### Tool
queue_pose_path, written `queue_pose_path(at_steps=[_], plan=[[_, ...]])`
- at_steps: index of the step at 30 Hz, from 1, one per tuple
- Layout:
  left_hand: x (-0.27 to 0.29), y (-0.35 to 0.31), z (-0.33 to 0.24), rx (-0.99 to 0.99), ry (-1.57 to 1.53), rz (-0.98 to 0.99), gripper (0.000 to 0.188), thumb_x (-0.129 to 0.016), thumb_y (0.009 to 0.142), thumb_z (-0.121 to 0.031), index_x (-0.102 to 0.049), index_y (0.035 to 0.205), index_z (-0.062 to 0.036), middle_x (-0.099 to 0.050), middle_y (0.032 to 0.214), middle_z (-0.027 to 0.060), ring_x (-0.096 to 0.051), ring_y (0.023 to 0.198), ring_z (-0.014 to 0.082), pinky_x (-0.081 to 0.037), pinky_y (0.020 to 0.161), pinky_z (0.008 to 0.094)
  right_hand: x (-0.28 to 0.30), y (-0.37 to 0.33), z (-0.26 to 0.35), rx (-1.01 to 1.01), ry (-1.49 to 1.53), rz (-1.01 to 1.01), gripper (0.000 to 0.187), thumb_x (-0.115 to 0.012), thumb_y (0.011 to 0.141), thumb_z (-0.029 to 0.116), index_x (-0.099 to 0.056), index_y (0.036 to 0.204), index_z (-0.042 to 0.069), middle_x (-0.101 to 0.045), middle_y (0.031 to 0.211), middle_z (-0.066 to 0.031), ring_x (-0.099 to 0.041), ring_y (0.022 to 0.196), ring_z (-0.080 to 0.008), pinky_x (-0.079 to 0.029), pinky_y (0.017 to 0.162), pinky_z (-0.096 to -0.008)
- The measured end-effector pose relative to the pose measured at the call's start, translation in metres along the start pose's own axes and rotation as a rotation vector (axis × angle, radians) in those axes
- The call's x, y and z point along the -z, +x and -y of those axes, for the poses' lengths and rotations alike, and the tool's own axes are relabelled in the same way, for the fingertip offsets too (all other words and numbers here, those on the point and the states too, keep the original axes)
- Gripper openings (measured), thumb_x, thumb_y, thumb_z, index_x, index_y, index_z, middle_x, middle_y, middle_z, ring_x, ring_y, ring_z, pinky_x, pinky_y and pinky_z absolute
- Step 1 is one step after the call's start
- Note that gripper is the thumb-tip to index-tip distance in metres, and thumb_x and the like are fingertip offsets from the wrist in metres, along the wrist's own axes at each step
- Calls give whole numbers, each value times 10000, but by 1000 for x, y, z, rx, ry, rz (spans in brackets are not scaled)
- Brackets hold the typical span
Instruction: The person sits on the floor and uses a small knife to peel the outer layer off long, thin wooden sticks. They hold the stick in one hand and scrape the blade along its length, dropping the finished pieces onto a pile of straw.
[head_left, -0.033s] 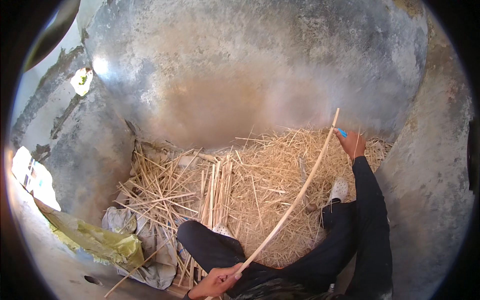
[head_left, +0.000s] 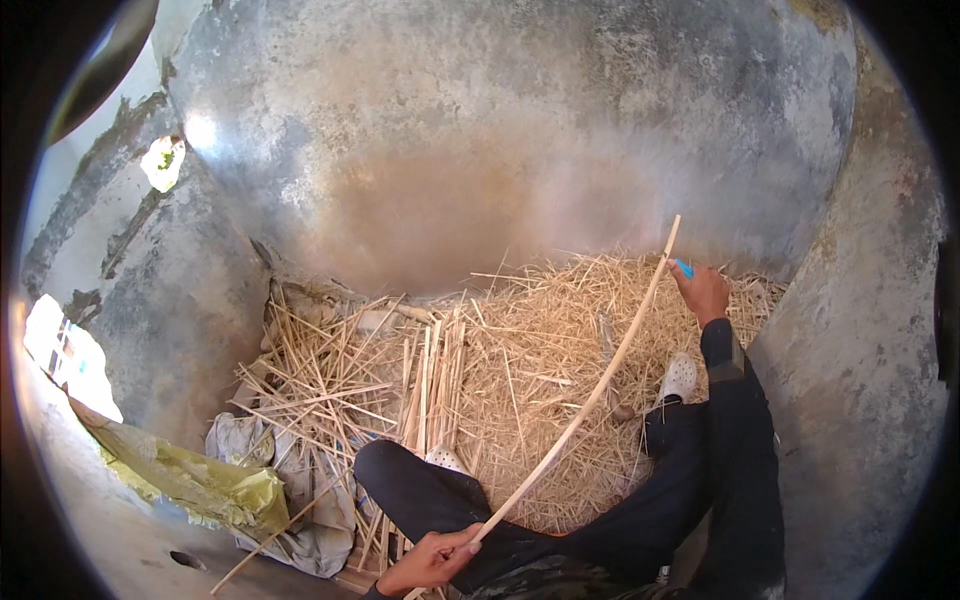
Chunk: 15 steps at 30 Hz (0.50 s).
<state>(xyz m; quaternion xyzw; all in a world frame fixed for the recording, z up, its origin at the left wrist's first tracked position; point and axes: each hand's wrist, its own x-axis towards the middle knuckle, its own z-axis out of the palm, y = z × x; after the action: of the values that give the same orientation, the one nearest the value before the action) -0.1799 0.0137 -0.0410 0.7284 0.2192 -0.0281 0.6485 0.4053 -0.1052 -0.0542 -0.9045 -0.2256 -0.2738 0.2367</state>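
Observation:
A long pale bamboo strip (head_left: 585, 400) runs in a slight bow from the lower middle up to the right. My left hand (head_left: 432, 560) grips its near end at the bottom of the view. My right hand (head_left: 703, 292) is stretched out near the strip's far end and is closed on a small blue-handled tool (head_left: 684, 268), held against the strip. Whether the tool has a blade is hidden. My legs in black trousers (head_left: 430, 495) are folded under the strip, with a white shoe (head_left: 680, 377) by my right forearm.
A heap of straw-like shavings (head_left: 530, 340) covers the floor ahead. Several split sticks (head_left: 425, 380) lie bundled at its left. A yellow-green sack (head_left: 190, 480) and grey cloth (head_left: 240, 440) sit at lower left. Rough grey concrete walls (head_left: 480, 150) close in ahead and right.

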Motion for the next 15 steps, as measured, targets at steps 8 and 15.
queue_pose_path(at_steps=[8,15], plan=[[3,36,29,-119,548,43,375,-642,873,-207,-581,1173,9,-538,598,69,-495,544,88,-426,528,266,-1,-46,-5,-239,461,248,762,-393,860,684,-476,528,3,-439,495,-131,-428,464,-279,-310,478,-441],[-59,118,21,-282,6,-17,394,-548,943,-233,-517,1233,32,-499,638,-11,-495,582,83,-432,571,241,16,-79,29,-4,606,214,730,-414,853,685,-529,538,36,-422,460,-96,-407,427,-249,-310,446,-394]])
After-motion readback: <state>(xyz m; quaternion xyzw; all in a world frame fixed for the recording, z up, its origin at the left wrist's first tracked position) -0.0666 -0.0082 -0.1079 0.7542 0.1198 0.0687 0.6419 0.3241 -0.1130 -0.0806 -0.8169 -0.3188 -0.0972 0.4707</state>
